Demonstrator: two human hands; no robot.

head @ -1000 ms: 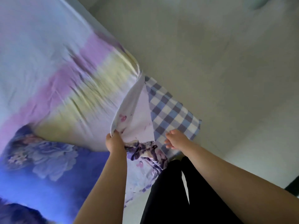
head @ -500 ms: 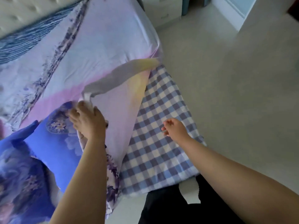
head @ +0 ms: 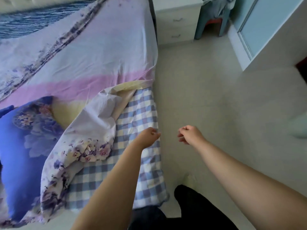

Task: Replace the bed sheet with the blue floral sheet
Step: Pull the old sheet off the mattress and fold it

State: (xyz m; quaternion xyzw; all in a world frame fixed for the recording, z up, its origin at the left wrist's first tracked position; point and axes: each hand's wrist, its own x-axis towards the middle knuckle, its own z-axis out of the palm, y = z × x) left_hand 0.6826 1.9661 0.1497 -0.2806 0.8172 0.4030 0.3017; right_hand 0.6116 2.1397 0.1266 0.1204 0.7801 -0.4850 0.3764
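Pale floor (head: 207, 100) right, pastel sheet (head: 93, 52) corner folded back off checked mattress cover (head: 137, 113), blue floral sheet (head: 21, 146) left, left hand (head: 150, 133) and right hand (head: 191, 134) loosely curled, empty.

Home bedroom — bed (head: 93, 52), nightstand (head: 176, 20)

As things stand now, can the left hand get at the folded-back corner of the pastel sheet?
Probably yes. The left hand hangs over the checked underlay, holding nothing, and the folded-back corner lies just to its left with nothing between them.
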